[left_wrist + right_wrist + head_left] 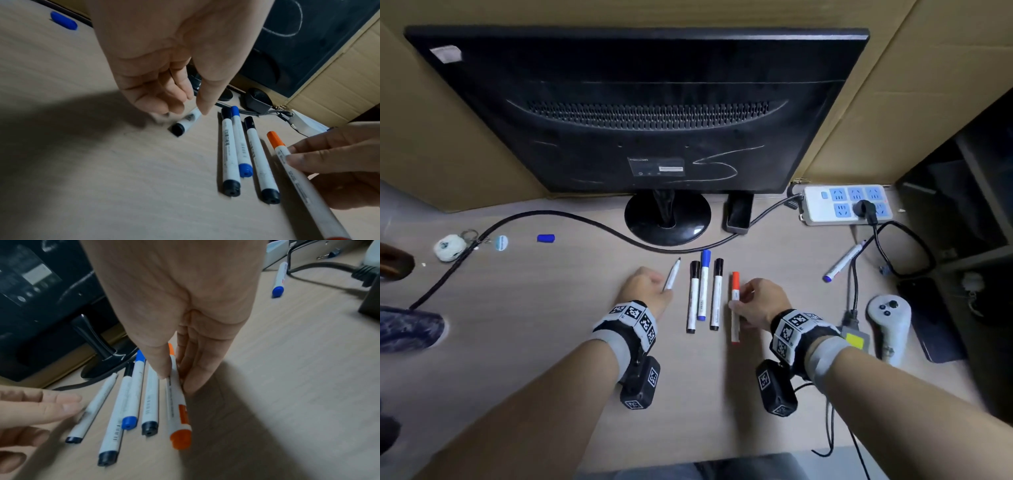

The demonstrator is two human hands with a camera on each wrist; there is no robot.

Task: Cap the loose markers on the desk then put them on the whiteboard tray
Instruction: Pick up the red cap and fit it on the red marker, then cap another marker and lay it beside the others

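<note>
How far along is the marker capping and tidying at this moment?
Done: three capped markers lie side by side on the desk. In hand: the right hand pinches a capped orange marker beside them; the left hand holds an uncapped black marker. Left: that one needs a cap, an uncapped blue marker lies at right, a loose blue cap at left. No whiteboard tray is in view.

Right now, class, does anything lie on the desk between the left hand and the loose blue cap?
Nothing visible does. Bare desk separates the left hand from the blue cap; the black cable runs behind the cap, off the path. The hand itself pinches an uncapped black marker.
</note>
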